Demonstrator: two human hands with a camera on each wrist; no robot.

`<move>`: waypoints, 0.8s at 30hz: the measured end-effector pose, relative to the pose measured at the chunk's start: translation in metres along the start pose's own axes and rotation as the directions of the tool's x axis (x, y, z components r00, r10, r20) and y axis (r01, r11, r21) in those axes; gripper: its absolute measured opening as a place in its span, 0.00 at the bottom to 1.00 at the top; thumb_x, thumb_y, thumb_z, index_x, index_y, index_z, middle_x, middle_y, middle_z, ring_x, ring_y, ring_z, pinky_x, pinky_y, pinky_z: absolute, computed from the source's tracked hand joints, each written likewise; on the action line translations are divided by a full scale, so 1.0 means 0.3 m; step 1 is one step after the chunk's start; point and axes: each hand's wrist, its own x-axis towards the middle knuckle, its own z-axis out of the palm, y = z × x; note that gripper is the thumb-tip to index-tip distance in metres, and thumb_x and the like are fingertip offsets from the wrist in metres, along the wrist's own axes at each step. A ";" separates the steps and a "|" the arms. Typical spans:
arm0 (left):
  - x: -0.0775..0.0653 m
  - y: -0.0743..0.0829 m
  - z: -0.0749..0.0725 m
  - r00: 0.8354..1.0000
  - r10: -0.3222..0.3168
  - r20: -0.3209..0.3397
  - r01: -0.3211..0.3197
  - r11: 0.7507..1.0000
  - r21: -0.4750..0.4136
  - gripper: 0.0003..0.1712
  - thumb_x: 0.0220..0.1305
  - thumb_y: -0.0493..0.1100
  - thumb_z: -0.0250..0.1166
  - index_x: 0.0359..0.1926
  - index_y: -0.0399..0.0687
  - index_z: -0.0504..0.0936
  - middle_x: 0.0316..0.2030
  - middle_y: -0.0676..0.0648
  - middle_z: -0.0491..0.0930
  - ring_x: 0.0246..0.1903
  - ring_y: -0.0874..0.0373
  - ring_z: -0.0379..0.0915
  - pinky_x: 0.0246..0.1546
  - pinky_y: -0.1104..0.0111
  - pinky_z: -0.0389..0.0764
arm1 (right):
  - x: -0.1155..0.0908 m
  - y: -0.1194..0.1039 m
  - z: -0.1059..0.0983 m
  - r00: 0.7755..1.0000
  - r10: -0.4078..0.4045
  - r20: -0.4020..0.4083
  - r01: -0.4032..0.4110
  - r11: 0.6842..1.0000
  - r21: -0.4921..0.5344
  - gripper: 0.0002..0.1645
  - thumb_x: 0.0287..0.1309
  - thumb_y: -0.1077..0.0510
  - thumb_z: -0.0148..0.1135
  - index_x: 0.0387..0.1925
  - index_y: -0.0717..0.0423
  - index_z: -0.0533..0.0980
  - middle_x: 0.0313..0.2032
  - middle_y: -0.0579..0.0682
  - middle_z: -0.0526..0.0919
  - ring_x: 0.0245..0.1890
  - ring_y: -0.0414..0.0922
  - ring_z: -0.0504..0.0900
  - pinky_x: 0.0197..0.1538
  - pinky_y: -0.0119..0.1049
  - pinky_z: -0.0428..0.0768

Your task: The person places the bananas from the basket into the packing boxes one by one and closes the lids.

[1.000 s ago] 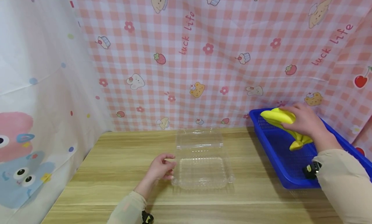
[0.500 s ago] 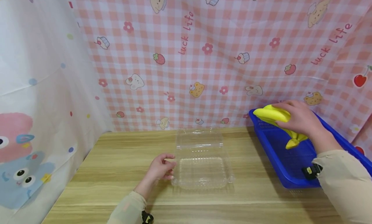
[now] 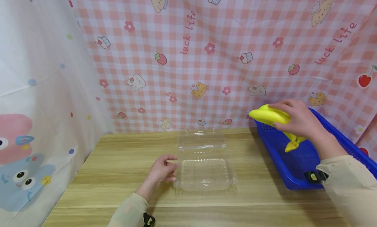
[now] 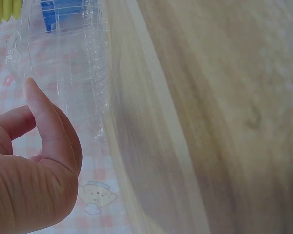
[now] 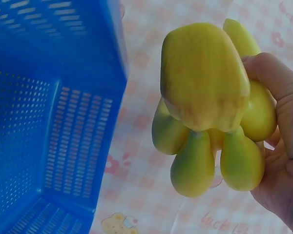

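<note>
My right hand (image 3: 303,120) grips a bunch of yellow bananas (image 3: 266,116) above the far left corner of a blue plastic basket (image 3: 272,158). The stem end of the bunch hangs down and faces the camera in the right wrist view, with greenish bananas (image 5: 193,168) fanning out below it. A clear plastic clamshell box (image 3: 205,175) lies on the table with its lid (image 3: 202,140) folded back. Beside the box's left edge rests my left hand (image 3: 161,169), fingers loosely bent, fingertips right at the rim and nothing in its grasp.
Wood-grain table (image 3: 117,174) carries the box in the middle and the basket on the right. A pink checked cloth (image 3: 176,73) hangs behind it, and a white printed curtain (image 3: 53,99) closes off the left side.
The right hand has carried the bananas left and slightly up, so their tips now overlap past the basket's left rim. The left hand and the clear box have stayed put.
</note>
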 end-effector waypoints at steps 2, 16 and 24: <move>0.002 -0.002 0.000 1.000 0.000 0.000 0.000 1.000 0.000 0.20 0.66 0.32 0.63 0.58 0.33 0.74 0.28 0.45 0.72 0.20 0.59 0.72 0.17 0.70 0.81 | 0.001 -0.015 0.004 1.000 -0.016 -0.007 0.016 1.000 0.011 0.36 0.44 0.59 0.78 0.58 0.56 0.78 0.51 0.63 0.76 0.49 0.63 0.71 0.44 0.57 0.71; 0.000 0.003 0.003 1.000 -0.003 -0.011 0.003 1.000 -0.006 0.20 0.66 0.31 0.63 0.58 0.33 0.74 0.28 0.45 0.73 0.20 0.59 0.72 0.17 0.70 0.81 | 0.005 -0.088 0.052 0.975 -0.202 -0.096 0.206 0.978 0.028 0.36 0.40 0.60 0.79 0.56 0.56 0.79 0.49 0.58 0.77 0.45 0.58 0.73 0.42 0.49 0.69; 0.002 -0.001 0.003 1.000 -0.004 -0.009 0.004 1.000 -0.009 0.19 0.66 0.31 0.63 0.57 0.33 0.74 0.28 0.46 0.72 0.20 0.59 0.72 0.17 0.70 0.81 | 0.010 -0.122 0.090 0.946 -0.297 -0.129 0.305 0.952 0.041 0.38 0.35 0.61 0.81 0.55 0.55 0.80 0.48 0.57 0.78 0.44 0.57 0.73 0.41 0.48 0.69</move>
